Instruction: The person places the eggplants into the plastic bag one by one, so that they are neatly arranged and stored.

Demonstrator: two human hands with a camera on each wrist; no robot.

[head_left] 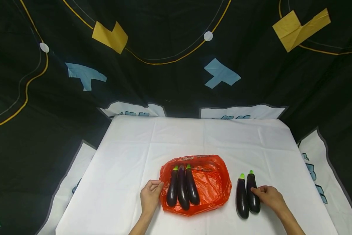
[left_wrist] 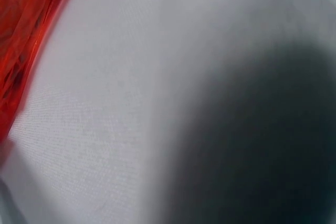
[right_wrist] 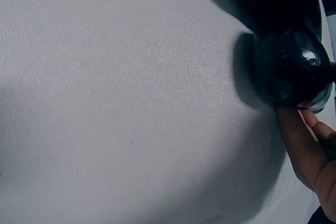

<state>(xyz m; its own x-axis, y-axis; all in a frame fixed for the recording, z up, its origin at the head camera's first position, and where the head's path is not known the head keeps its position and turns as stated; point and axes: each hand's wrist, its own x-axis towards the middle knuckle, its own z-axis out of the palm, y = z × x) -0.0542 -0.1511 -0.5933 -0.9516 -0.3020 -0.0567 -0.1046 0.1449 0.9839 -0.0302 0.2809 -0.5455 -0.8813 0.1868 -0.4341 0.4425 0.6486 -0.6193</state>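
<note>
A red plastic bag [head_left: 212, 187] lies spread open on the white cloth, its rim standing up around it. Three dark purple eggplants [head_left: 182, 189] rest side by side on its left part, green-tipped ends away from me. My left hand [head_left: 150, 196] pinches the bag's left rim between thumb and fingers. Right of the bag, two more eggplants lie next to each other. The right one [head_left: 253, 199] is gripped by my right hand [head_left: 270, 197]; the left one [head_left: 241, 200] lies just beside it. In the right wrist view, fingers [right_wrist: 302, 145] meet the held eggplant's rounded end [right_wrist: 291, 69].
A white cloth [head_left: 126, 156] with fold creases covers the table. Behind and at the sides hangs a dark patterned drape [head_left: 164, 88] with a white border. The left wrist view is mostly cloth and dark blur, with the bag's edge [left_wrist: 26, 35] at upper left.
</note>
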